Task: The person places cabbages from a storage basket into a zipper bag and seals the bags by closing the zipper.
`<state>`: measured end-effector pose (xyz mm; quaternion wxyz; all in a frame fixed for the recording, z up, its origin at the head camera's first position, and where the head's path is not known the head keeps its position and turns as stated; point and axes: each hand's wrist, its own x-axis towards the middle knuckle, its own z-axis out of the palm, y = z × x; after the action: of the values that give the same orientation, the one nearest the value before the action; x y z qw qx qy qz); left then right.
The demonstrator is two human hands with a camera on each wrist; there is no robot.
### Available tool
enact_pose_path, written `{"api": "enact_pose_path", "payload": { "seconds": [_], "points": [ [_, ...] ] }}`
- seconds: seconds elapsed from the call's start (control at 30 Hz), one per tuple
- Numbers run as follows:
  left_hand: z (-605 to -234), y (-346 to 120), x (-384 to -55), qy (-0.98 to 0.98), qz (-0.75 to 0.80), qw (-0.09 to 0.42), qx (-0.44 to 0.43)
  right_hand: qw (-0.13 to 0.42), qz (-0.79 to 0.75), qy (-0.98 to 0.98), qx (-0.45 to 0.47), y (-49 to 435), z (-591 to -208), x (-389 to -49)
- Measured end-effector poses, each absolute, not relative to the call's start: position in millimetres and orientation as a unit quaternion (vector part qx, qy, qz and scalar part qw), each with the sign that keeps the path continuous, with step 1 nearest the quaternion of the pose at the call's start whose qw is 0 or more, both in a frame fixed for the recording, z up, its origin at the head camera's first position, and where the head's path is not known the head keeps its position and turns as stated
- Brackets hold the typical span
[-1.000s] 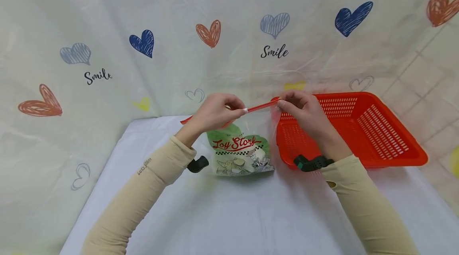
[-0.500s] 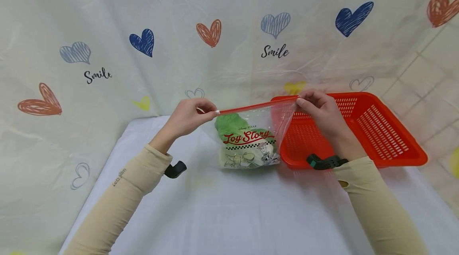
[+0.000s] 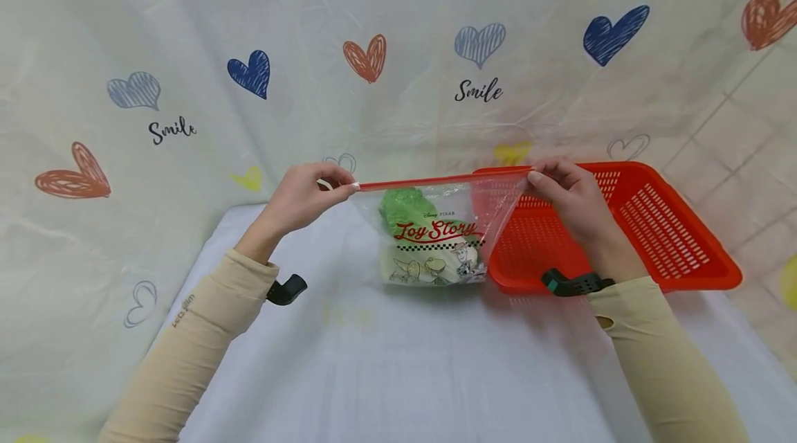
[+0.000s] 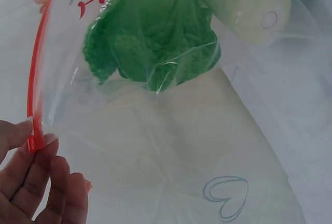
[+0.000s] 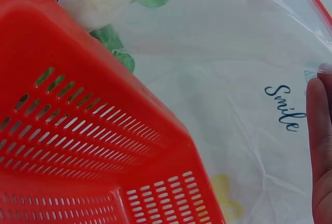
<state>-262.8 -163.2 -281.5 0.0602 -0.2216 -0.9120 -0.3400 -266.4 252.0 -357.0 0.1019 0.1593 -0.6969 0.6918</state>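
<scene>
A clear zip bag (image 3: 436,266) with a red zip strip (image 3: 429,182) and Toy Story print hangs stretched between both hands. My left hand (image 3: 305,197) pinches the strip's left end between thumb and fingers. At the other end, the thumb and fingers of my right hand (image 3: 573,201) pinch the strip. Inside the bag lie a leafy green vegetable (image 4: 155,42) and a pale green, round-ended piece (image 4: 254,11). In the right wrist view, only the edge of my right hand (image 5: 321,130) shows.
A red slotted basket (image 3: 685,270) stands at the right, partly behind the bag and right hand. White cloth covers the table (image 3: 398,374). A pale sheet with printed hearts (image 3: 364,59) hangs behind. Both wrists wear black straps (image 3: 575,284).
My left hand has slid leftward along the zip strip to its left end. My right hand has shifted slightly right, and the bag's top is now pulled straight and taut.
</scene>
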Motion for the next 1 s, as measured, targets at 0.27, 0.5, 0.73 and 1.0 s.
{"api": "enact_pose_path", "payload": {
  "seconds": [0.27, 0.5, 0.73, 1.0],
  "points": [
    [-272.3, -162.8, -267.1, -0.916, -0.329, 0.089, -0.211, 0.112, 0.66, -0.731, 0.131, 249.8, -350.4, -268.2],
    [-267.7, -163.6, -274.4, -0.912, -0.35, 0.109, -0.186, 0.084, 0.665, -0.732, 0.12, 241.1, -343.1, -275.9],
    [-265.4, -169.3, -286.9, -0.895, -0.388, 0.169, -0.144, 0.042, 0.695, -0.711, 0.097, 217.2, -332.2, -289.4],
    [-272.6, -192.2, -279.9, -0.91, -0.317, 0.128, -0.236, -0.007, 0.618, -0.774, 0.136, 221.7, -333.7, -284.1]
  ]
}}
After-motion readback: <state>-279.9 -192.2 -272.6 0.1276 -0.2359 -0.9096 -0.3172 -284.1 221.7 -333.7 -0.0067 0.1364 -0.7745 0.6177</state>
